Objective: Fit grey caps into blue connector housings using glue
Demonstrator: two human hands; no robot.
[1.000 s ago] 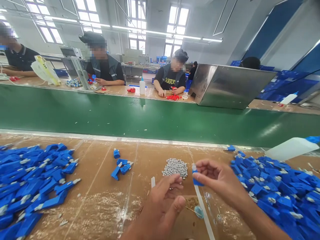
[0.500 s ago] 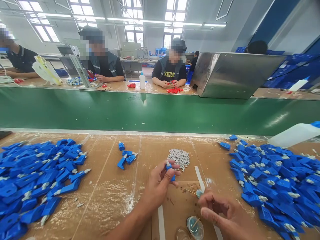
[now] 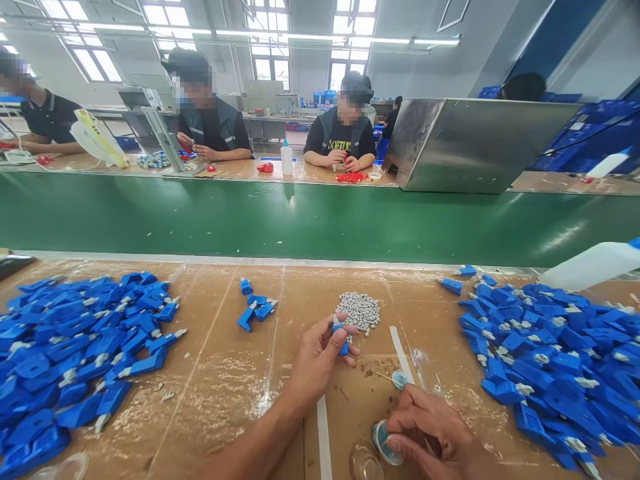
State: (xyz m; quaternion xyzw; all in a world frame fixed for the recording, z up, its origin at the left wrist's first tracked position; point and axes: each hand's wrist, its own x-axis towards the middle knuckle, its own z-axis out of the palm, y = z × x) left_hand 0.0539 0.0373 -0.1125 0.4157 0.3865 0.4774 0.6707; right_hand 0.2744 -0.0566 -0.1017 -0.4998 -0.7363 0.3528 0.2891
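Note:
My left hand [image 3: 323,350] is closed around a small blue plastic part [image 3: 341,339] with a pale tip pointing up, just in front of a pile of small grey pieces [image 3: 359,311]. Low on the right, my right hand [image 3: 430,430] pinches over a small clear cup [image 3: 383,443] of bluish liquid. Its fingers close where a thin stick stood in that cup; they hide most of the stick. Just beyond those fingers lies a second small bluish blob [image 3: 399,380] with another thin stick. A clear empty-looking cup [image 3: 367,461] stands beside the first.
Heaps of blue parts lie left [image 3: 95,360] and right [image 3: 545,360], with a few blue parts [image 3: 257,309] between. A white bottle [image 3: 593,267] leans at the right. Beyond the green belt [image 3: 280,220], co-workers [image 3: 345,133] sit near a metal box [image 3: 465,147].
The blue part passed from my right hand to my left, which moved beside the grey pile. My right hand came down to the cup and closed its fingers there. The view shifted slightly.

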